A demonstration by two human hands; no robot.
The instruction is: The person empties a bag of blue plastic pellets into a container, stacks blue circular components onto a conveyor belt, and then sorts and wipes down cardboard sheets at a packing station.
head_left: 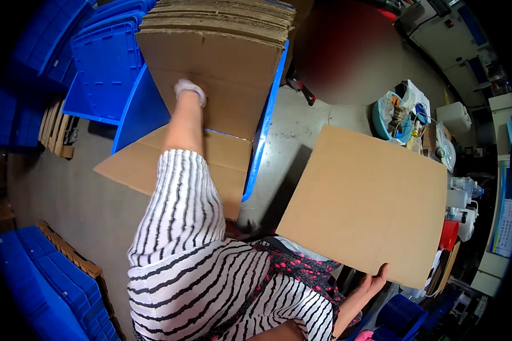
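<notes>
A large flat cardboard sheet (370, 199) is tilted at the right, and my right hand (371, 284) grips its near edge with the fingertips. My left arm reaches forward to a thick stack of cardboard sheets (227, 62) standing in a blue plastic bin (256, 165). My left hand (188, 90), in a white glove, is against the front sheet of that stack. Its fingers are small and blurred, so their pose does not show. Below that arm, another cardboard piece (136, 162) spreads out over the bin's near side.
Blue plastic crates (108, 62) are piled at the far left, with more blue crates (45, 284) on a wooden pallet (74, 250) at the lower left. Beyond the held sheet stand a light-blue basin (381, 122) of odds and ends and a white jug (454, 116).
</notes>
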